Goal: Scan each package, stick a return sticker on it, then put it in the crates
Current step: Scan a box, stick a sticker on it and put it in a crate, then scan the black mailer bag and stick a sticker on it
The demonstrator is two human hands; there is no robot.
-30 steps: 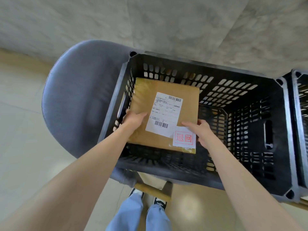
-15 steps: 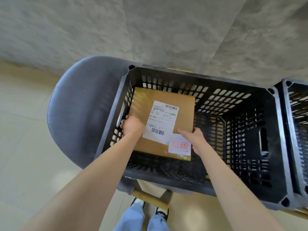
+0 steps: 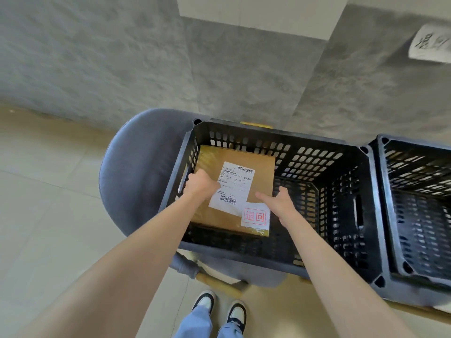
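- The left hand (image 3: 201,185) rests on the top of the package (image 3: 234,191) at its left edge, fingers loosely bent over the cardboard; whether it grasps the edge or only presses on it cannot be told.
- The right hand (image 3: 280,198) is released: fingers straight and relaxed, just beside the package's right edge, either barely touching it or just clear of it.
- The package, a flat brown carton, lies inside the black crate (image 3: 317,262), pushed into the far-left corner. Its near edge seems to sit a little above the crate floor, so it may not be fully down.
- A white shipping label (image 3: 234,184) with barcodes faces up, and the return sticker (image 3: 255,217) with red characters sits at the near-right corner, overlapping the label's corner.
- Judging from this, scanning and sticking are done for this package and the placing is all but finished.
- Risks: if the carton is let go while tilted, it could drop and slide along the slotted floor, landing crooked and wasting room for later packages.
- The sticker's near edge looks slightly lifted; a brush from the right hand could peel it.
- The crate rests on a grey padded chair (image 3: 136,181), not a firm base, so a hard push could shift it.
- A second crate (image 3: 380,215) stands touching on the right.
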